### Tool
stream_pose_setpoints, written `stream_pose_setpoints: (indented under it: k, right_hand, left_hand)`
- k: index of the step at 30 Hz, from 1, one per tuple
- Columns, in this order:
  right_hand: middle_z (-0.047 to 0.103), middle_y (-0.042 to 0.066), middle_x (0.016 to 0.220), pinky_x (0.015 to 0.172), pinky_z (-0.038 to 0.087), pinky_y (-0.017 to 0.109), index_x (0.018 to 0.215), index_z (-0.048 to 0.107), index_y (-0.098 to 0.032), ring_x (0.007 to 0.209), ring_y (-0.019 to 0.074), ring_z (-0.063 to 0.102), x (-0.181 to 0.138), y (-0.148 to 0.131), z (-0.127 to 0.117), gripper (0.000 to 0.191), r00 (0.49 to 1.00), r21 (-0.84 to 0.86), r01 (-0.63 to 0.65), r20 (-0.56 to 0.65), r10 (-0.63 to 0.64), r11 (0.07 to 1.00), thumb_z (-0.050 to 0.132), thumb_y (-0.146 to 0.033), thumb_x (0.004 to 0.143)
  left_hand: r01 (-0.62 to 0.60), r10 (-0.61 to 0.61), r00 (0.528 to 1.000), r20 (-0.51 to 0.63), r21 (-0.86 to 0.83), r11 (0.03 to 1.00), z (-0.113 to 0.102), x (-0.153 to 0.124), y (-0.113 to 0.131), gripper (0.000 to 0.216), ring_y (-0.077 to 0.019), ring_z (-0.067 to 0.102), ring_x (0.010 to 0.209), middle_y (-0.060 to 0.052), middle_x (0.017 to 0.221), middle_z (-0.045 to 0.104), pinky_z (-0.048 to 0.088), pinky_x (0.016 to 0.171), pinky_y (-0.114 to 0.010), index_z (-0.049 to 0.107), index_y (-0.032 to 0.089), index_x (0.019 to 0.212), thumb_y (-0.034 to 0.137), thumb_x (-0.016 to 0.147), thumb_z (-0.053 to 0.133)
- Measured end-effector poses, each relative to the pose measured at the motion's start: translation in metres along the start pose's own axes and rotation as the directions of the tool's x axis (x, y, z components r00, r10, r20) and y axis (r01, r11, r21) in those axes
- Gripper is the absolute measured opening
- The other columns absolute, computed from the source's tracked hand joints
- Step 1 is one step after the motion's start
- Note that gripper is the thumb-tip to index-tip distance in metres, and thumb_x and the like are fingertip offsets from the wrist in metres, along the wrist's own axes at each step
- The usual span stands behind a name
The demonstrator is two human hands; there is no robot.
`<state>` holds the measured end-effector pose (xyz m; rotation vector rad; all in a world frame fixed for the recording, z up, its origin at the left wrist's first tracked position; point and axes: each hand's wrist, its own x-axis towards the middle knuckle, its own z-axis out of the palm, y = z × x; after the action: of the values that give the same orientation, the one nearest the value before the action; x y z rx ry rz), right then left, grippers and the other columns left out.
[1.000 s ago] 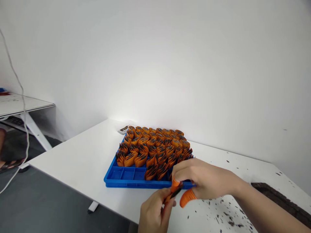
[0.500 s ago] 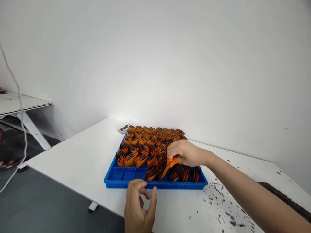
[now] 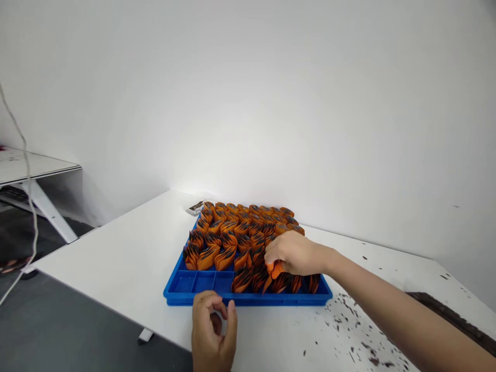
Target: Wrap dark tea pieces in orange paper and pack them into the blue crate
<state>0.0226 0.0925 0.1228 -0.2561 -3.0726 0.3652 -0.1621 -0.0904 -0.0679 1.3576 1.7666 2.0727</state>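
Note:
A blue compartment tray lies on the white table, most cells packed with folded orange and black pieces. My right hand, with orange finger cots on its tips, reaches into the tray's front right rows, its fingers closed on one orange piece among the others. My left hand rests on the table just in front of the tray's near rim, thumb and fingers curled together in a loose pinch with nothing visible between them. Three front left cells hold nothing.
Dark flecks litter the table at the right, and a dark strip lies along its right edge. A small dark-patterned object sits behind the tray. A second white table and a hanging cable are at the left.
My right hand carried an orange piece from in front of the tray into its front right rows. My left hand let go and drew back to the table before the tray.

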Motion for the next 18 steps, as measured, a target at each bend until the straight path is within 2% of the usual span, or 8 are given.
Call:
stream_pose_setpoints:
  k: [4,7,13,15,18]
  right_hand:
    - [0.077,0.000,0.094,0.063,0.036,0.024,0.088,0.075,-0.022,0.083,0.0154,0.070,0.007,0.007,0.022,0.018,1.000,-0.135,-0.015,-0.021,0.012,0.991,0.073,-0.005,0.082]
    - [0.076,0.001,0.100,0.061,0.031,0.025,0.093,0.076,-0.023,0.076,0.0147,0.066,0.002,0.009,0.023,0.018,0.999,-0.197,-0.048,-0.035,0.042,0.979,0.073,-0.009,0.083]
    - [0.073,0.001,0.098,0.059,0.028,0.027,0.093,0.076,-0.023,0.075,0.0150,0.063,-0.006,0.001,0.021,0.007,0.994,-0.238,-0.105,-0.010,0.105,0.966,0.075,-0.018,0.088]
    - [0.073,0.002,0.096,0.059,0.029,0.028,0.092,0.074,-0.022,0.074,0.0157,0.062,-0.003,-0.003,0.025,0.003,0.997,-0.262,-0.075,-0.007,0.076,0.962,0.072,-0.019,0.091]
    - [0.071,0.004,0.092,0.063,0.034,0.029,0.088,0.070,-0.020,0.079,0.0183,0.062,0.004,-0.007,0.033,0.009,1.000,-0.319,0.006,-0.010,-0.009,0.948,0.065,-0.016,0.095]
  left_hand:
    - [0.047,-0.048,0.999,-0.015,-0.028,0.998,0.001,-0.001,0.004,0.023,-0.0095,0.052,0.059,-0.001,0.100,0.055,0.045,0.047,-0.022,0.057,0.022,0.106,0.039,0.099,0.071]
    - [0.101,-0.104,0.993,-0.053,-0.052,0.994,0.001,0.000,0.008,0.025,-0.0100,0.052,0.060,-0.001,0.098,0.055,0.045,0.048,-0.021,0.058,0.022,0.104,0.044,0.100,0.069]
    - [-0.012,0.012,1.000,0.009,0.000,1.000,-0.003,0.003,-0.001,0.020,-0.0137,0.062,0.066,-0.002,0.097,0.059,0.052,0.050,-0.022,0.060,0.021,0.103,0.034,0.096,0.074]
    - [-0.017,0.017,1.000,0.014,0.017,1.000,-0.004,0.003,-0.004,0.019,-0.0136,0.063,0.066,-0.002,0.098,0.059,0.053,0.051,-0.022,0.060,0.021,0.104,0.033,0.097,0.073]
    - [-0.025,0.025,0.999,0.025,0.033,0.999,-0.005,0.002,-0.005,0.017,-0.0134,0.063,0.067,-0.002,0.098,0.057,0.054,0.052,-0.022,0.059,0.021,0.106,0.031,0.098,0.071]
